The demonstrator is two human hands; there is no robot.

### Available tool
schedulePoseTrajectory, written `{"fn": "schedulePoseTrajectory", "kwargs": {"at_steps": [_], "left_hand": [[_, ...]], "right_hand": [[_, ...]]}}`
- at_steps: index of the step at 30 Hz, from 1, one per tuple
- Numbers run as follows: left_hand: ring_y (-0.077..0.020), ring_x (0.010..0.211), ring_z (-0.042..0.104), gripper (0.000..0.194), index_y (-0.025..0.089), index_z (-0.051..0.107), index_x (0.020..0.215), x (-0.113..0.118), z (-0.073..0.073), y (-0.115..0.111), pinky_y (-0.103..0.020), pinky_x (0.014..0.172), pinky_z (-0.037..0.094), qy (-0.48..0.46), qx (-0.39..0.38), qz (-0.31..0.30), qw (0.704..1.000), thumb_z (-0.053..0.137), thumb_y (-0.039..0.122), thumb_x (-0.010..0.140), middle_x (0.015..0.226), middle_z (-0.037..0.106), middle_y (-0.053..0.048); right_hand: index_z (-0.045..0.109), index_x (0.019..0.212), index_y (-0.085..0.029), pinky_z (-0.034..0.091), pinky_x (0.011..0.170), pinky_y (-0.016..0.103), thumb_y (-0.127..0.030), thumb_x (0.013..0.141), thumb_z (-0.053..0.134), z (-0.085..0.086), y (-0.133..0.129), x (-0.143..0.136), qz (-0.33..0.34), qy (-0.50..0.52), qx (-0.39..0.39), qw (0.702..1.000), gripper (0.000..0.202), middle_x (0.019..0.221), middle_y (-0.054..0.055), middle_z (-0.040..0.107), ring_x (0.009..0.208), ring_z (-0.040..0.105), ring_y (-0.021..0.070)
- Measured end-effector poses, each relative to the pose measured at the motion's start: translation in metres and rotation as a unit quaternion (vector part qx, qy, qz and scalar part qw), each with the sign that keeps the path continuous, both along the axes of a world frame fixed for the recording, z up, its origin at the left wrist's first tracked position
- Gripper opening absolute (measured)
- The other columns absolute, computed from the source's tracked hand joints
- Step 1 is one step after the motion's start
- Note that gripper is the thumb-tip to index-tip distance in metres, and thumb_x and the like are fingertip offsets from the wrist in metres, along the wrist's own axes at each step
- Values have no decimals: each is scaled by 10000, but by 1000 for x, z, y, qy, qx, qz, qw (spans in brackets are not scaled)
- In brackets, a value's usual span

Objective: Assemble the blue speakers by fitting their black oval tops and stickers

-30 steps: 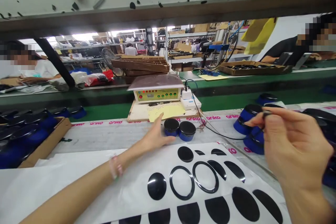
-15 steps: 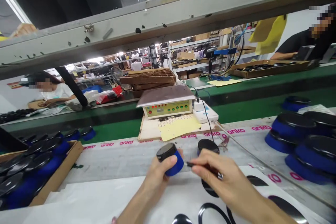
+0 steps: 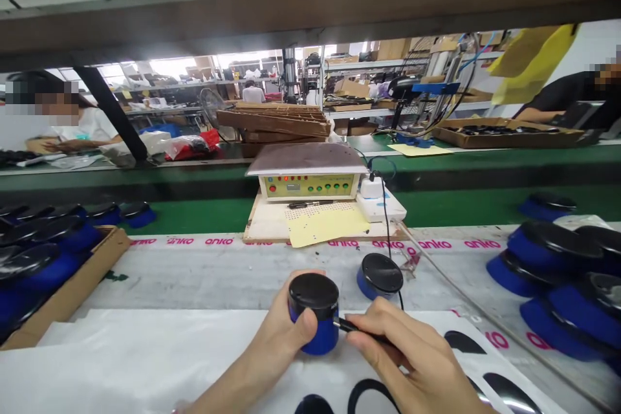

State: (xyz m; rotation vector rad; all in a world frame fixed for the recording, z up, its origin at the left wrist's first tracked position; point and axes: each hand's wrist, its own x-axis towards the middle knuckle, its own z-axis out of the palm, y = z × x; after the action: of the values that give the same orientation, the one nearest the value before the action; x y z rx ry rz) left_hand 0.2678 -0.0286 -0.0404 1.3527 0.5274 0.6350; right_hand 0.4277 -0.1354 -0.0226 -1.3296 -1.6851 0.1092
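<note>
My left hand (image 3: 279, 331) is wrapped round a small blue cylinder-shaped device with a glossy black top (image 3: 315, 294), held upright above the white sheets. Pinched between the fingers of my right hand (image 3: 420, 352) is a black cable plug (image 3: 345, 325). Its metal tip meets the right side of the device, just below the black top; whether it sits inside a socket I cannot tell. A second blue device with a black top (image 3: 381, 277) stands on the bench just beyond my right hand, and the thin black cable (image 3: 388, 223) passes behind it.
A cardboard box (image 3: 92, 265) of blue-and-black devices stands at left; more are stacked (image 3: 553, 252) at right. Ahead sit a tester box with lit indicators (image 3: 310, 186), a white power strip (image 3: 383, 207) and a yellow sheet (image 3: 327, 226). Black round pieces (image 3: 509, 391) lie on white sheets. Two people work beyond.
The device in my left hand has gone from tilted to upright. The plug in my right hand has moved from a short gap away to the device's side. The camera view has levelled.
</note>
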Motion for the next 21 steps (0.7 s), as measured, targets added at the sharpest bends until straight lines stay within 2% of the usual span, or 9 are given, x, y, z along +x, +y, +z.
{"fn": "schedulePoseTrajectory", "kwargs": {"at_steps": [4,10,12,14,17,19,21], "left_hand": [[-202,933,536,786,220,477,1194,1,-1,-3,-274,839,428,17,75,41,996,591,761,634,1019,571,-40],[-204,913,554,781,248,343,1279,1,-10,-11,-305,841,453,35,121,50,991,649,662,692,1025,549,-42],[-221,947,558,769,267,339,1288,1,-13,-11,-334,854,472,24,191,62,979,645,655,700,1085,516,-58],[-247,1029,537,763,284,349,1309,0,-14,-8,-362,878,489,36,317,91,943,630,655,705,1167,437,-82],[-249,1095,490,783,248,324,1381,-1,-13,-3,-361,912,501,90,517,143,839,623,587,742,1166,350,-105],[-240,1118,474,750,194,284,1411,-1,-10,-1,-361,947,493,78,606,167,774,621,475,803,1139,361,-113],[-248,1178,448,651,177,317,1382,-1,-8,0,-403,1013,455,23,661,188,726,645,321,837,1105,380,-95]], "right_hand": [[603,990,-222,475,570,216,-163,913,526,4,0,4,-18,-24,1,1000,124,699,-17,565,613,569,119],[573,978,-209,478,582,244,-128,917,486,1,-2,5,-39,-64,16,997,134,718,-2,582,638,587,140],[558,1007,-214,485,580,239,-126,920,470,-4,-1,4,-42,-57,23,997,152,731,2,580,650,596,143],[555,1042,-222,498,590,237,-138,933,435,-9,1,4,-31,-47,-12,998,182,774,16,585,686,610,150],[552,1061,-231,514,608,240,-146,953,377,-15,4,4,-10,-27,-88,996,223,831,31,585,720,623,154],[535,1051,-232,518,632,247,-146,955,367,-19,6,5,-8,-19,-103,994,212,854,36,589,768,630,164],[514,1023,-236,518,654,251,-140,951,366,-22,6,5,2,-19,-105,994,191,865,35,590,808,629,170]]}}
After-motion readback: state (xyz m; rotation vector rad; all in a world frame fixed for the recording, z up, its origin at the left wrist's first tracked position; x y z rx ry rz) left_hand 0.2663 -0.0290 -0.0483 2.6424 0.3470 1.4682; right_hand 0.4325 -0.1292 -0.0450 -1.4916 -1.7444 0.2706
